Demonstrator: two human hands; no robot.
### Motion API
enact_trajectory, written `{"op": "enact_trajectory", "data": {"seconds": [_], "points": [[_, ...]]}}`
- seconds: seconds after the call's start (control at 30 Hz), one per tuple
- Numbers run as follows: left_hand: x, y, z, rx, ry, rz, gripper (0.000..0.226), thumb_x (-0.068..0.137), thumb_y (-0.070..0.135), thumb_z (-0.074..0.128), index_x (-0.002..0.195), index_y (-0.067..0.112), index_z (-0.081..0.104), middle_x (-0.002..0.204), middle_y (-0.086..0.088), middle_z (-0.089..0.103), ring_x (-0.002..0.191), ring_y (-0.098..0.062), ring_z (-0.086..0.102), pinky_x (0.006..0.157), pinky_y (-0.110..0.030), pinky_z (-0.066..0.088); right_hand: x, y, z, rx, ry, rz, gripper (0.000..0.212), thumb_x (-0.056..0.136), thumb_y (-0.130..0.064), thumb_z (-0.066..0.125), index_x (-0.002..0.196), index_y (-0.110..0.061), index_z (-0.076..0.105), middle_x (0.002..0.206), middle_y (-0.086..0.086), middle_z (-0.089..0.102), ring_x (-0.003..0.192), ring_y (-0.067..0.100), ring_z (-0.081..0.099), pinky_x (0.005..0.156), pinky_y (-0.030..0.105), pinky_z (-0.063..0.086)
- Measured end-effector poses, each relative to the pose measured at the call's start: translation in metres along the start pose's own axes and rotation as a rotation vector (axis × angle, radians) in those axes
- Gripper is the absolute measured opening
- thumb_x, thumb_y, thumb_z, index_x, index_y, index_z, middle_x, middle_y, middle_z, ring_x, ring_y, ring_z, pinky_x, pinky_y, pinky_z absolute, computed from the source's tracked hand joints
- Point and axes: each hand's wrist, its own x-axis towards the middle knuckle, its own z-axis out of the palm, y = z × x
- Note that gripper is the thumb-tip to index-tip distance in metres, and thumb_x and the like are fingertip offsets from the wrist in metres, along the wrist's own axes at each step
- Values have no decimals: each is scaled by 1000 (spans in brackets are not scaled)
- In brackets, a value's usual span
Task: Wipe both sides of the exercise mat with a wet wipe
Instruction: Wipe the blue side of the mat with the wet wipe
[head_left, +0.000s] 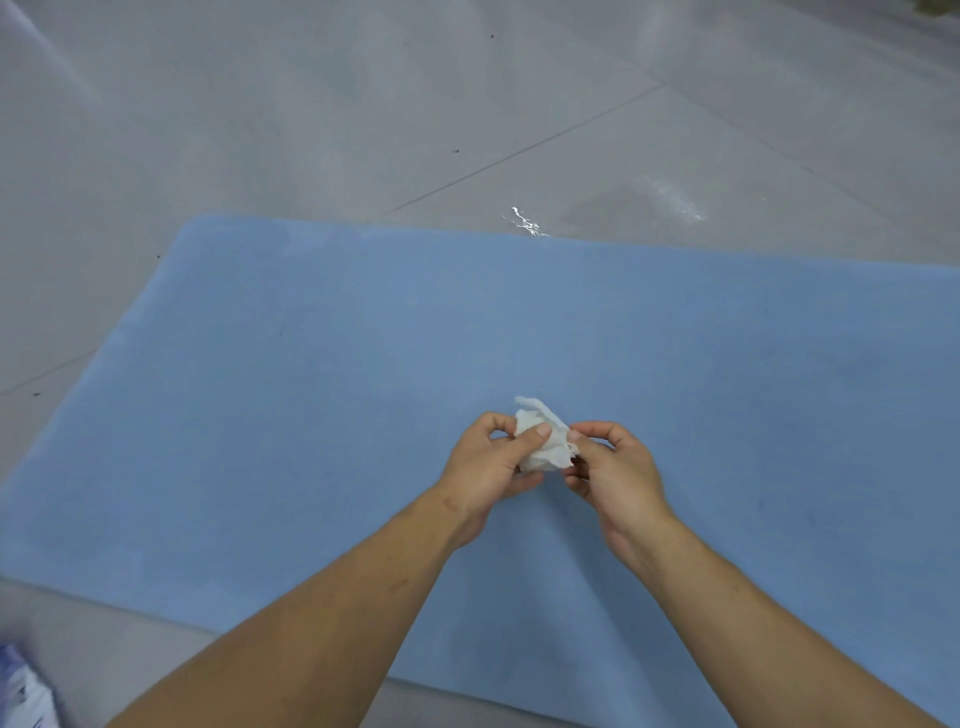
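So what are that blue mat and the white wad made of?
The blue rectangular mat looks like matte foam: no shine, rounded corner. The crumpled white wipe seems thin nonwoven fabric or paper: soft creases, wispy edge.

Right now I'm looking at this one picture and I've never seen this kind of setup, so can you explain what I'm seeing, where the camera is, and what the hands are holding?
There is no machine here. A person wears a wide-angle camera on the head, and it looks forward and down, so you see their own two bare forearms reaching into the picture from the bottom.

The left hand and the right hand meet in the middle. Together they hold a crumpled white wet wipe: the left thumb lies over it and the right fingers pinch its edge.

Under the hands lies a blue exercise mat, spread flat on a grey floor. Just past the mat's far edge the floor has a white smear. A blurred blue and white package shows in the bottom left corner.
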Motion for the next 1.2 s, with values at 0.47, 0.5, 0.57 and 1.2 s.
{"op": "enact_trajectory", "data": {"seconds": [0.47,0.5,0.57,1.2], "points": [[27,16,-93,699,574,347,34,98,3,47,126,23,50,110,-2,61,90,-28,58,74,-33,41,19,22,-29,-449,-34,-72,4,102,-15,60,101,-18,62,82,8,70,68,21,65,71,38,52],[28,10,-97,833,516,372,44,101,5,43,137,28,50,115,1,60,95,-25,57,77,-34,41,22,27,-32,-497,-17,-112,5,101,-16,62,101,-21,62,81,5,71,73,24,67,75,41,54],[32,-8,-104,1128,418,440,51,104,13,44,150,34,47,137,1,55,114,-26,51,92,-38,44,25,34,-40,-655,23,-258,7,99,-17,64,105,-22,64,87,1,71,88,28,69,84,42,54],[38,-60,-96,1676,28,732,77,107,62,16,163,10,27,169,-5,23,157,-22,24,127,-35,5,30,79,-94,-1522,108,-836,65,104,-49,31,160,-18,37,171,4,25,159,20,20,125,46,22]]}}
